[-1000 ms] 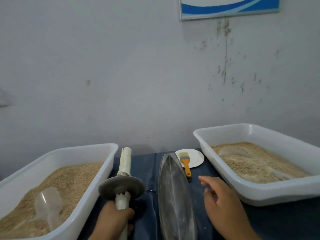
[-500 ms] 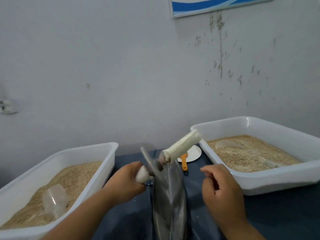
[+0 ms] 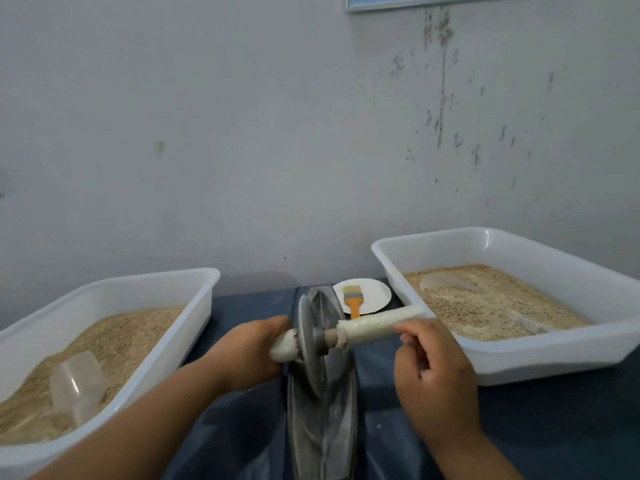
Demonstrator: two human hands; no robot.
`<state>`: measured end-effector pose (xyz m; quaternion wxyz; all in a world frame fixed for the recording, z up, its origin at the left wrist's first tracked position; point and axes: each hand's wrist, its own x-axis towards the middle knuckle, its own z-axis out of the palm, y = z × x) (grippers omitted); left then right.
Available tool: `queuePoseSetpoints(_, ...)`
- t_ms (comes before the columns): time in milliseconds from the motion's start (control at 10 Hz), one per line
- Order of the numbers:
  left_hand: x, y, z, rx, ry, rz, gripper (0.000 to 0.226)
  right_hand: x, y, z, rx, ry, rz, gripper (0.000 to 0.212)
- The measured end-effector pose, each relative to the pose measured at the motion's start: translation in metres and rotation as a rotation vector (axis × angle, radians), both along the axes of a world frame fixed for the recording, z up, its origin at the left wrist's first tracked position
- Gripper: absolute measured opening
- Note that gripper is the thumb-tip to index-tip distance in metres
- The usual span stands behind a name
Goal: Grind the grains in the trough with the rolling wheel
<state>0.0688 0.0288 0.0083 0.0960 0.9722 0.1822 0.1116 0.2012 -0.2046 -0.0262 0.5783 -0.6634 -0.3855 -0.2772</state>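
Wheel point(image 3: 311, 336) stands on edge in the trough point(image 3: 323, 420) at 6 o'clock; left hand point(image 3: 247, 351) grasps 1 handle, right hand point(image 3: 429, 368) curls loosely toward the other, probably for balanced rolling.

Rolling wheel point(image 3: 311, 341): I see a grey metal disc, upright on edge in the trough, its white-wrapped axle crosswise. Trough point(image 3: 323, 420): long, narrow, metal, boat-shaped, lying lengthwise away from me.

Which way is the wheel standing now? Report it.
On edge. The wheel stands upright over the trough, handle crosswise; left hand grips one end.
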Motion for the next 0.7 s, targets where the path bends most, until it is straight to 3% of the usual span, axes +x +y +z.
queuePoseSetpoints(600, 0.011, -0.011, 0.014, 0.27, 0.149, -0.063, 0.036, 0.004, 0.002, -0.004, -0.065, 0.019, 0.0, 0.028)
queuePoseSetpoints(700, -0.003, -0.016, 0.012, 0.327, 0.098, -0.067, 0.065, -0.004, -0.003, 0.002, -0.071, 0.065, 0.023, 0.039)
